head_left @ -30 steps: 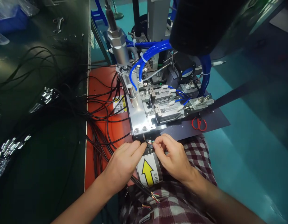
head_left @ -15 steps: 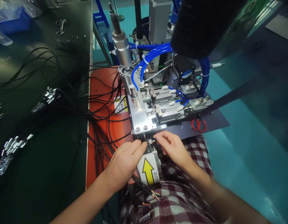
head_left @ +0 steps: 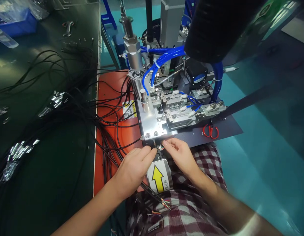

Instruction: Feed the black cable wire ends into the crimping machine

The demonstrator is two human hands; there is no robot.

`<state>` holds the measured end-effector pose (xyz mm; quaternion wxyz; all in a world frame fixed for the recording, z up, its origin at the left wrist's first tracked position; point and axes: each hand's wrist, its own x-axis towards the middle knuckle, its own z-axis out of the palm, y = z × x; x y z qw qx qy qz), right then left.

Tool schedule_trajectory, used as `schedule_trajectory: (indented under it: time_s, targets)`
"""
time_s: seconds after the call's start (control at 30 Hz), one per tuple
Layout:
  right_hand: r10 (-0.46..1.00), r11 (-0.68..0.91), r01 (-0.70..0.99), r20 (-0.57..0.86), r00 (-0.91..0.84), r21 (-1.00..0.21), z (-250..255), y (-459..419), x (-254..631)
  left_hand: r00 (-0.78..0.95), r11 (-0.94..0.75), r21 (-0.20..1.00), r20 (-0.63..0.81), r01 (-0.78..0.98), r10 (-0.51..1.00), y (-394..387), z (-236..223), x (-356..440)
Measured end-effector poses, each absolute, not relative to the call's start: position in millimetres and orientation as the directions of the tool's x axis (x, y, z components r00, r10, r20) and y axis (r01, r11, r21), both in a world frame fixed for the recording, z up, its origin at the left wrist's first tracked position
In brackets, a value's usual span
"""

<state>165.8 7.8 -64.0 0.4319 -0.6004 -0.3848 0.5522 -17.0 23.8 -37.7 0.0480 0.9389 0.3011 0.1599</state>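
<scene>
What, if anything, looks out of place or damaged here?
No clear damage or spill shows. The thin black cables cross the flat red surface in a loose tangle, and some splayed multicoloured wire ends reach over the maroon-and-white checked fabric, which looks untidy.

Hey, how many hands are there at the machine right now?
2. The left hand is beside the coloured wire tips at the near end of the machine; the right hand is just to the right of them. Some fingers are hidden, but no other hands show.
</scene>
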Motion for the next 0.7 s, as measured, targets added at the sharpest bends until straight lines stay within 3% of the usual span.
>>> schedule_trajectory:
  time_s: [0.13,0.33,0.53,0.6,0.7]
  targets:
    - [0.923,-0.371,-0.157,-0.382,0.045,-0.915,-62.5,8.9,163.0,0.773,-0.817,0.18,0.264,0.548,0.577,24.5,-37.7,-16.9]
    - [0.966,-0.218,0.008,-0.215,0.14,-0.976,-63.3,1.3,162.4,0.777,-0.816,0.191,0.249,0.545,0.577,23.4,-37.8,-17.9]
    - [0.84,-0.53,-0.286,-0.541,-0.046,-0.799,-57.6,10.1,165.9,0.779,-0.818,0.179,0.25,0.547,0.575,23.4,-39.4,-17.8]
    - [0.857,-0.506,-0.263,-0.514,-0.042,-0.822,-57.3,10.1,165.8,0.779,-0.817,0.182,0.248,0.547,0.576,24.1,-39.9,-17.2]
    - [0.937,-0.342,-0.068,-0.346,0.057,-0.937,-60.2,5.2,165.5,0.778,-0.816,0.182,0.245,0.549,0.578,24.7,-40.3,-16.9]
